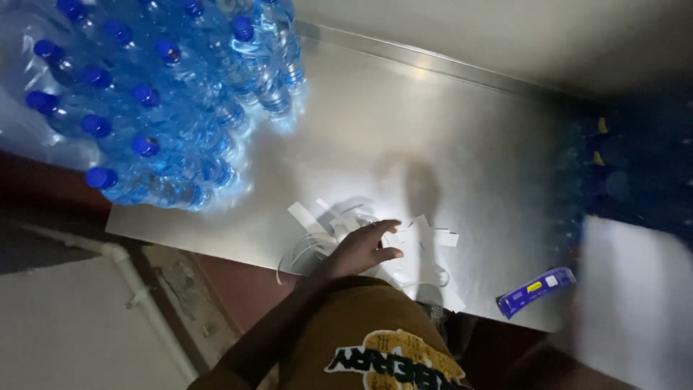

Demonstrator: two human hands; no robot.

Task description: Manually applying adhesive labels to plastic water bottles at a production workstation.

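My left hand point(364, 249) rests with fingers apart on a loose heap of white paper strips point(317, 235) near the front edge of a steel table point(433, 137). It presses on the strips without gripping any. More white scraps point(437, 235) lie just right of the fingers. At the lower right a large blurred white sheet point(635, 303) fills the corner. A dark blurred shape under it may be my right arm point(559, 354), but the hand itself cannot be made out.
A shrink-wrapped pack of clear water bottles with blue caps point(151, 94) covers the table's left end. A small blue packet point(538, 289) lies at the front right edge. More bottles point(628, 166) stand in shadow at the right. A white pipe point(133, 285) runs along the floor below.
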